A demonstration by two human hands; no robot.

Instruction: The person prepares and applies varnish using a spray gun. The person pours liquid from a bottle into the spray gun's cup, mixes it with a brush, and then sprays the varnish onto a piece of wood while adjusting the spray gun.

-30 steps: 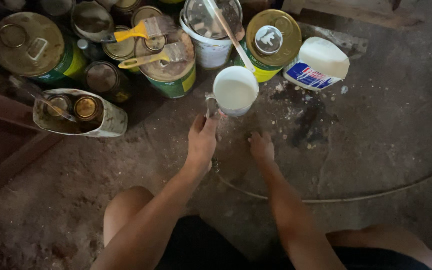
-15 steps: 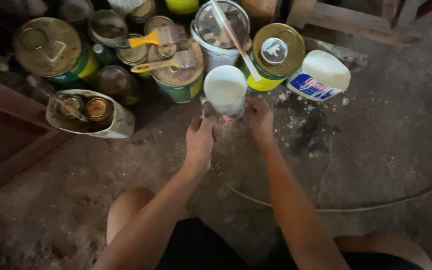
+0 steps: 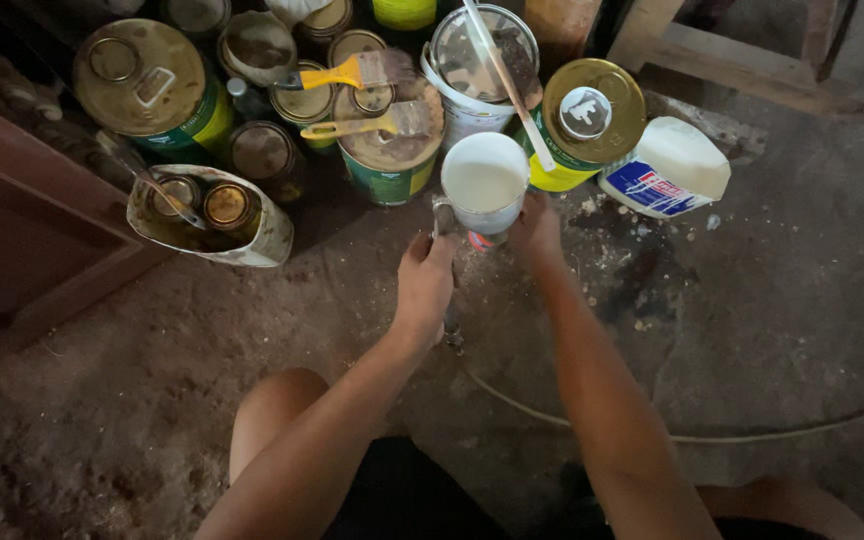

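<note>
White paint fills the small can (image 3: 484, 185) standing on the dirty concrete floor (image 3: 752, 330) before the paint tins (image 3: 387, 150). The right hand (image 3: 535, 230) grips its side; the left hand (image 3: 424, 285) is clenched around a metal tool (image 3: 445, 225) beside it.

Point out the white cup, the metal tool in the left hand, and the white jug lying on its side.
white cup (image 3: 484, 185), head view, on the white liquid inside the rim.
metal tool (image 3: 451, 322), head view, on the shaft below the left hand.
white jug (image 3: 687, 155), head view, on its plain white side.
</note>
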